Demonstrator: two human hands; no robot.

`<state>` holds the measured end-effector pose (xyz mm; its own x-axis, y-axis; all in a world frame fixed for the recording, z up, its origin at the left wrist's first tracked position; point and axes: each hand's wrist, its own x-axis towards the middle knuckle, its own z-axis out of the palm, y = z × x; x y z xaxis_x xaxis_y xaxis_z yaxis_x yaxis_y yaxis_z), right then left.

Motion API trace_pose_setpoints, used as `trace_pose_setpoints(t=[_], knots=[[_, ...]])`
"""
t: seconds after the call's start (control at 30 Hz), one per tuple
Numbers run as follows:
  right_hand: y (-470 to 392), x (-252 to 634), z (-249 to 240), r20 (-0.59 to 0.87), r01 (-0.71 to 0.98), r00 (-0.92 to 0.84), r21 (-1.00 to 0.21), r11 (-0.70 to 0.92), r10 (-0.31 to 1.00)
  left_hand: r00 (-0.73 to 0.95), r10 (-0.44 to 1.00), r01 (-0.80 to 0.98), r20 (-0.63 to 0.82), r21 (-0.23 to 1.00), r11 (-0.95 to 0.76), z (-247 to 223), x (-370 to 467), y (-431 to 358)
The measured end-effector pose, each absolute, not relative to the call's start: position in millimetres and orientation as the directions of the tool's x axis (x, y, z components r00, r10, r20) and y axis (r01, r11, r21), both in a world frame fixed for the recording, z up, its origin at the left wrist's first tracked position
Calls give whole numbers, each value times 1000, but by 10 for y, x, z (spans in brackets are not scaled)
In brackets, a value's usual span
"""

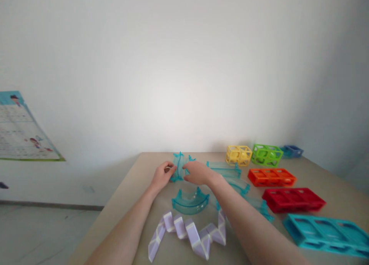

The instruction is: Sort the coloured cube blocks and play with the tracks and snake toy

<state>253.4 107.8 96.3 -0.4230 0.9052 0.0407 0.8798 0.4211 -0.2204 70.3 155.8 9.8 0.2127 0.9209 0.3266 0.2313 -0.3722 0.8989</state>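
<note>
Near the far left of the table, a clear teal track piece (178, 167) stands between my two hands. My left hand (163, 175) pinches at its left edge, thumb and index finger close together. On its right side, my right hand (197, 172) has its fingers bent and apart by the piece; whether they touch it is unclear. Another small teal part shows behind the right hand. A curved teal piece (190, 202) lies nearer, below the hands. Closest to me is a lilac and white folding snake toy (196, 238) in a zigzag.
More teal track pieces (225, 170) lie right of my right hand, some partly hidden by the forearm. Yellow (238, 155), green (266, 155), orange (271, 177), red (293, 199) and teal (330, 234) frames line the right side. A wall rises behind the table.
</note>
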Motion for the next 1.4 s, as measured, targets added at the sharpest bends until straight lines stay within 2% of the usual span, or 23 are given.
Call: trace_pose_setpoints(t=[0.17, 0.33, 0.6, 0.87, 1.13, 1.4], knots=[[1070, 2512, 885, 72, 833, -508, -214, 511, 858, 156, 957, 97, 243, 961, -260, 42, 641, 1631], [1059, 2510, 830, 105, 821, -530, -188, 540, 842, 183, 964, 18, 191, 980, -197, 74, 641, 1597], [1071, 2504, 773, 104, 828, -532, -142, 542, 840, 267, 952, 38, 151, 985, -167, 122, 648, 1570], [1073, 2518, 750, 63, 829, -541, -126, 545, 838, 253, 932, 183, 258, 934, -308, 29, 685, 1654], [1078, 2516, 753, 45, 825, -550, -128, 551, 834, 223, 924, 455, 311, 805, -381, 109, 667, 1659], [1084, 2539, 721, 43, 835, -537, -118, 538, 843, 34, 937, 718, 348, 644, -265, 185, 545, 1629]])
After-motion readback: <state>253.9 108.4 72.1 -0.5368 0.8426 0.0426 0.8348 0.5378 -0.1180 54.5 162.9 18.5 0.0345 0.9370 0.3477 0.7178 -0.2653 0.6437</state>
